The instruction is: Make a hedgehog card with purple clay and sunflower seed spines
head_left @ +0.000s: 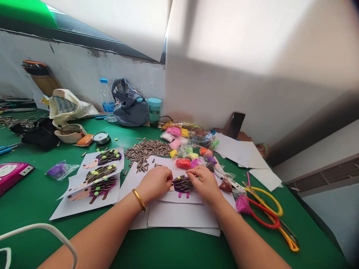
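My left hand (156, 183) and my right hand (203, 183) rest close together on a white paper sheet (182, 218). Between them lies a paper hedgehog (183, 184) with a purple body, pink legs and striped sunflower seeds for spines. My left fingertips touch its left side, and my right fingers bunch over its upper right. Whether either hand pinches something small is hidden. A gold bangle (139, 200) circles my left wrist. Behind the hands is a heap of sunflower seeds (147, 151), with coloured modelling clay packets (185, 142) to the right.
Several seed-covered hedgehog pictures (99, 175) lie to the left on the green table (174, 250). Yellow-handled scissors (265, 201) and red-handled scissors (262, 215) lie at the right. A water bottle (107, 98), grey bag (129, 103) and teal cup (154, 112) stand against the back wall (84, 74).
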The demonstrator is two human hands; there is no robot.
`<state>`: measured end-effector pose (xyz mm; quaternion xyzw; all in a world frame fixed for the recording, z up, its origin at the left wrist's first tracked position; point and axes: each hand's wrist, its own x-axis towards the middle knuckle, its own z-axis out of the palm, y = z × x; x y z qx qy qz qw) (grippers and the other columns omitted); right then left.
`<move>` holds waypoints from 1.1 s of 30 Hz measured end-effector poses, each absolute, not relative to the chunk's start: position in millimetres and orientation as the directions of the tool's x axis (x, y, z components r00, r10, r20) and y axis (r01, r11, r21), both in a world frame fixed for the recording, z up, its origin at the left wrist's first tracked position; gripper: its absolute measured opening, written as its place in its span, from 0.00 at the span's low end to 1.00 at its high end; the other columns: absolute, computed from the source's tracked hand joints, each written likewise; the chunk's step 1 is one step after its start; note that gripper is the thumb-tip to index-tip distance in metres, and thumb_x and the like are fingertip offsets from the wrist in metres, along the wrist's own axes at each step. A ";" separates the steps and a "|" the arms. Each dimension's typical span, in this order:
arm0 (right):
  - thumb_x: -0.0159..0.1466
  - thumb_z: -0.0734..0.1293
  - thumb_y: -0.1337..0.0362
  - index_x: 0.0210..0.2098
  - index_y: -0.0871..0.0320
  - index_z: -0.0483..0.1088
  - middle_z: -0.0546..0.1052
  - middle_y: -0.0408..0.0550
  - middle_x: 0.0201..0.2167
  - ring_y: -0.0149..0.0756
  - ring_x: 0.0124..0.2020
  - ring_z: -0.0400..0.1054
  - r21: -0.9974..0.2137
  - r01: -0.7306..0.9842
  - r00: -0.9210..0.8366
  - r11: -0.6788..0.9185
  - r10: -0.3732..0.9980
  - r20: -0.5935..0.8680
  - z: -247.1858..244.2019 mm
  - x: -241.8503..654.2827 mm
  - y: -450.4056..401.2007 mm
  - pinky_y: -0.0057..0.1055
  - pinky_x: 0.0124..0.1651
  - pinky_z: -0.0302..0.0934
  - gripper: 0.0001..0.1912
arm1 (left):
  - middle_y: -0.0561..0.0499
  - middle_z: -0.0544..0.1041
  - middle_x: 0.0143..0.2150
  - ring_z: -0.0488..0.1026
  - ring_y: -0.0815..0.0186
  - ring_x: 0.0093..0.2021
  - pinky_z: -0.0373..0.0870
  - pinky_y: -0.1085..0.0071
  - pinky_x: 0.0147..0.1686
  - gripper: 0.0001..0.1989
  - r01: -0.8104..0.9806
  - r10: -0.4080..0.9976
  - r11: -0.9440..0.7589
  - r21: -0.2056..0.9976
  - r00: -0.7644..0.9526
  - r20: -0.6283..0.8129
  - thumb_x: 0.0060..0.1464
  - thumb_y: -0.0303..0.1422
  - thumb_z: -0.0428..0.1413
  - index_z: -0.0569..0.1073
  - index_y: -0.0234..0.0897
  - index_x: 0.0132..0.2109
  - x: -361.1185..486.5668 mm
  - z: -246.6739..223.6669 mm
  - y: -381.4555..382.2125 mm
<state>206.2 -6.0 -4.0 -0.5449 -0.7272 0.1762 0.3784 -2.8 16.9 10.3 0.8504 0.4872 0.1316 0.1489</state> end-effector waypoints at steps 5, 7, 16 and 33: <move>0.63 0.65 0.65 0.34 0.53 0.78 0.76 0.46 0.33 0.38 0.39 0.69 -0.633 0.693 -0.131 0.344 0.924 0.358 -3.6 212.2 -7.7 0.34 0.44 0.61 0.09 | 0.47 0.78 0.35 0.73 0.61 0.38 0.65 0.67 0.39 0.10 0.819 0.889 -0.452 0.354 0.448 0.099 0.54 0.28 0.51 0.78 0.38 0.35 -6.3 13.4 18.5; 0.63 0.64 0.65 0.34 0.54 0.78 0.76 0.47 0.33 0.38 0.39 0.69 -0.601 0.718 -0.129 0.351 0.916 0.380 -2.8 216.2 -7.0 0.35 0.44 0.61 0.09 | 0.47 0.78 0.36 0.73 0.60 0.39 0.66 0.67 0.40 0.11 0.824 0.886 -0.459 0.333 0.451 0.107 0.55 0.28 0.50 0.78 0.38 0.36 -6.7 12.6 19.1; 0.64 0.64 0.64 0.44 0.52 0.75 0.76 0.50 0.41 0.43 0.45 0.66 -0.352 0.880 -0.125 0.319 0.870 0.477 8.8 231.3 7.8 0.43 0.54 0.55 0.10 | 0.47 0.78 0.35 0.73 0.60 0.39 0.65 0.67 0.38 0.11 0.837 0.896 -0.441 0.325 0.430 0.109 0.56 0.29 0.49 0.77 0.38 0.35 -5.6 8.2 21.1; 0.61 0.68 0.60 0.41 0.53 0.70 0.77 0.48 0.39 0.42 0.42 0.67 -0.325 0.848 -0.290 0.420 0.879 0.378 33.5 189.9 24.6 0.37 0.46 0.55 0.09 | 0.49 0.74 0.45 0.72 0.65 0.43 0.70 0.68 0.44 0.09 0.463 0.903 -0.429 0.776 0.190 0.385 0.59 0.33 0.52 0.73 0.39 0.45 -3.7 4.5 23.5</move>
